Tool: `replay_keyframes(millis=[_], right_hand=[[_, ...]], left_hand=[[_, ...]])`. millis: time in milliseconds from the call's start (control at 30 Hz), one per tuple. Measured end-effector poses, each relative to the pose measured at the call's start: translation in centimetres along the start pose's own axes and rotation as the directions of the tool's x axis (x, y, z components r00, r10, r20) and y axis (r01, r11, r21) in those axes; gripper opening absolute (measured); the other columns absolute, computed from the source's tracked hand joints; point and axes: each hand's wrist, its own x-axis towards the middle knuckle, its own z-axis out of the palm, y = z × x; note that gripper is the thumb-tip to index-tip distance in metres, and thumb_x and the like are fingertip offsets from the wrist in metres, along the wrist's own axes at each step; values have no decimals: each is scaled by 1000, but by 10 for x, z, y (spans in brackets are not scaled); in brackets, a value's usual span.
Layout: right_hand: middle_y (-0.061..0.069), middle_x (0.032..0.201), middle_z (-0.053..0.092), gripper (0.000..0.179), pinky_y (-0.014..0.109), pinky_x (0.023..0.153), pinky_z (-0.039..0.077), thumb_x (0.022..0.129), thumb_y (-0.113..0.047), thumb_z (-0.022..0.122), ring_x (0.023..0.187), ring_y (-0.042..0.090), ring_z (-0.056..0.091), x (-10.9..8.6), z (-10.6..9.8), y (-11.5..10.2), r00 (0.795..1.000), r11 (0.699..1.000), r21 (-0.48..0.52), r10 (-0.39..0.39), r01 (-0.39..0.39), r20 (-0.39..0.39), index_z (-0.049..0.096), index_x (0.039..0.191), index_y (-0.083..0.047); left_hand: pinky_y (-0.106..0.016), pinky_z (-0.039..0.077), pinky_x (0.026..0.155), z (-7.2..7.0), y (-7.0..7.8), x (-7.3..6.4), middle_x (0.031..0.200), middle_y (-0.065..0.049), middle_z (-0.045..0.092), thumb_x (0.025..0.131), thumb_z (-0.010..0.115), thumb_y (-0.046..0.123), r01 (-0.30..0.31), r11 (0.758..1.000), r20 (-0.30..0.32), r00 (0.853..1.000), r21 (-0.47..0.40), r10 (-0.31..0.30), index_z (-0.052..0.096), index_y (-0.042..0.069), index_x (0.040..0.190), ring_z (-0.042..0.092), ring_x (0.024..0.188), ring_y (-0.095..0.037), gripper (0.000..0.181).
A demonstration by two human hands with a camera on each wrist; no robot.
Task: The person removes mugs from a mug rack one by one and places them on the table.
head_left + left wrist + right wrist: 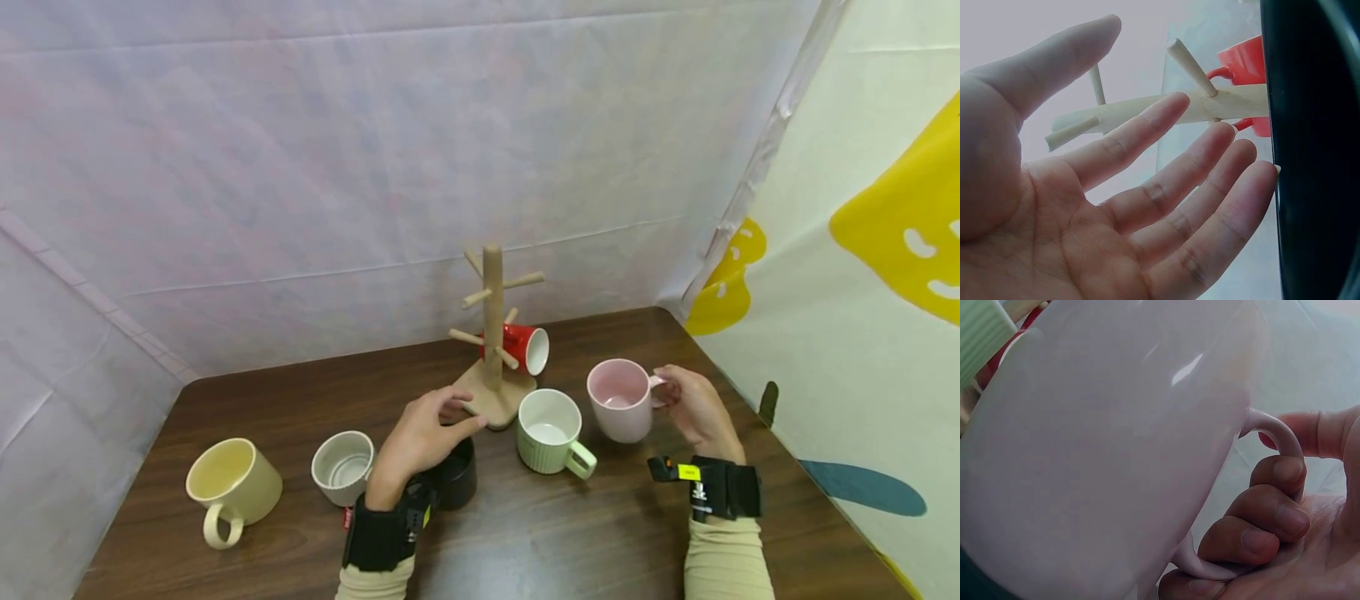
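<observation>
My right hand (697, 412) holds a pink mug (621, 402) by its handle. In the right wrist view, curled fingers (1279, 509) pass through the handle, and the pale mug body (1104, 444) fills much of the picture. Whether its base touches the table I cannot tell. My left hand (422, 439) hovers above a black mug (456, 477), its fingers spread and its palm holding nothing. That hand partly hides the black mug. Behind it stands a wooden mug tree (492, 325), with a red mug (536, 351) hanging sideways from a low peg.
Between the hands, a green ribbed mug (550, 433) stands upright, handle toward the front right. Left of the left hand are a whitish mug (343, 471) and a yellow mug (240, 483). White cloth (360, 167) walls the brown table (300, 408) at the back and sides.
</observation>
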Motion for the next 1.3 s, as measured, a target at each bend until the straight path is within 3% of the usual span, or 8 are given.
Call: replay_keyframes(millis=[533, 1133, 1300], right_hand=[[-5, 58, 59, 45, 23, 56, 43, 101, -6, 36, 55, 10, 49, 4, -6, 8, 999, 999, 17, 38, -39, 28, 66, 68, -12], [-2, 56, 32, 47, 25, 56, 36, 100, -5, 31, 53, 10, 39, 10, -10, 20, 995, 995, -36, 96, -95, 38, 52, 59, -14], [-4, 54, 38, 49, 25, 56, 36, 101, -4, 30, 53, 11, 40, 11, -9, 20, 994, 995, -20, 102, -101, 46, 55, 60, -14]], left_hand=[[-47, 53, 83, -1, -1, 0, 108, -8, 69, 83, 68, 40, 1, 1000, -1, 1000, -8, -1, 64, 15, 117, 63, 100, -29, 43], [-46, 53, 84, -2, -1, 0, 107, -8, 69, 82, 69, 37, 9, 1000, -9, 1000, 0, -9, 65, 14, 116, 63, 100, -28, 41], [-47, 53, 83, -2, -2, 0, 106, -9, 70, 83, 69, 38, 0, 1000, -9, 1000, 0, 0, 65, 13, 115, 63, 99, -29, 41]])
